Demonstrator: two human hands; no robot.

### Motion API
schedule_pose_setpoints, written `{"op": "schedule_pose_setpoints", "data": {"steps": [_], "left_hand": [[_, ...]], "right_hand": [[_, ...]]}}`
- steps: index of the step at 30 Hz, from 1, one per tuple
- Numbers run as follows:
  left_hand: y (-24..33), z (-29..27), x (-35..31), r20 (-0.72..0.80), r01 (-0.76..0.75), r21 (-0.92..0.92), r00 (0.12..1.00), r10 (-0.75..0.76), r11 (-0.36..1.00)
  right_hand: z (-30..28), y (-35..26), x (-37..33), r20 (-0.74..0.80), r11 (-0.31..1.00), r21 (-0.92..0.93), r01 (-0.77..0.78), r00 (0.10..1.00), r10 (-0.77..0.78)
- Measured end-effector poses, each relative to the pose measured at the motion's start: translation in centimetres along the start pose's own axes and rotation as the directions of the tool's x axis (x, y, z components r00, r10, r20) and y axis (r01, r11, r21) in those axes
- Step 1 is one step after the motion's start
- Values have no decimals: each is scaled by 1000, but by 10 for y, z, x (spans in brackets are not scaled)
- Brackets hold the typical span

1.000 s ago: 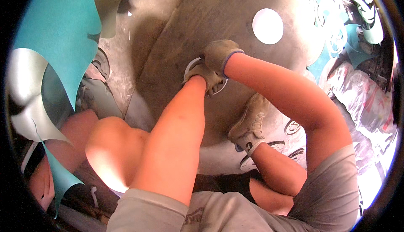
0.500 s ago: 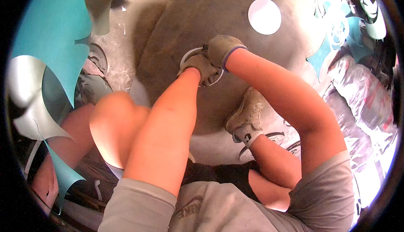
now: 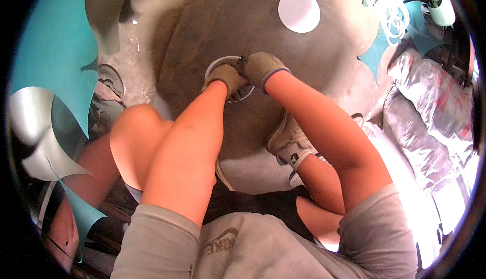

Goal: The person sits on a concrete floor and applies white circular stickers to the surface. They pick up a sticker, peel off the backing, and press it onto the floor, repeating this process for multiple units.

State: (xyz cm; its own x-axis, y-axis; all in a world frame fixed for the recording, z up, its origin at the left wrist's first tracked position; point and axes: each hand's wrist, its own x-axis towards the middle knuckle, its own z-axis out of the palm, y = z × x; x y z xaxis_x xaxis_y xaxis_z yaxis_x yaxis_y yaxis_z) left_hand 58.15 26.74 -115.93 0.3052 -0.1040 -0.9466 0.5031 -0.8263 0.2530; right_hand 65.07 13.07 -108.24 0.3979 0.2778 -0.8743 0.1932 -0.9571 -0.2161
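Out in front of me, over a dark brown flat surface (image 3: 212, 21), I hold a thin white ring (image 3: 218, 60). My left hand (image 3: 226, 80), in a tan work glove with dark fingertips, lies across the ring with its fingers curled. At the ring's upper right edge is my right hand (image 3: 263, 69), gloved alike with a blue cuff edge, its fingers closed beside the left hand's. The fingertips meet and partly hide one another. Beyond the hands, a flat white disc (image 3: 299, 11) lies on the brown surface.
Large teal sheets (image 3: 55, 41) with curved cut edges stand on the left, beside a pale curved piece (image 3: 38, 132). Teal and white offcuts (image 3: 395, 15) pile up at the far right. Below them lie shiny plastic-wrapped bundles (image 3: 425, 102). My shoe (image 3: 288, 134) rests near the surface's edge.
The view has shifted slightly, so the disc and surroundings sit further left. Both hands remain on the ring, and the left hand has turned a little, its fingers now showing less.
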Motion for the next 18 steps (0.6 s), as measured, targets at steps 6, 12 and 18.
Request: {"op": "schedule_pose_setpoints", "data": {"steps": [6,12,18], "left_hand": [[19,-19,-27,43,65,14,997,-66,998],[15,-12,-27,-65,63,34,996,-61,997],[-6,7,1,-71,8,25,997,-6,1000]], "right_hand": [[21,14,0,20,999,39,-31,999,30],[40,19,-12,-69,996,88,22,998,-16],[66,22,-20,-113,980,194,-35,992,58]]}}
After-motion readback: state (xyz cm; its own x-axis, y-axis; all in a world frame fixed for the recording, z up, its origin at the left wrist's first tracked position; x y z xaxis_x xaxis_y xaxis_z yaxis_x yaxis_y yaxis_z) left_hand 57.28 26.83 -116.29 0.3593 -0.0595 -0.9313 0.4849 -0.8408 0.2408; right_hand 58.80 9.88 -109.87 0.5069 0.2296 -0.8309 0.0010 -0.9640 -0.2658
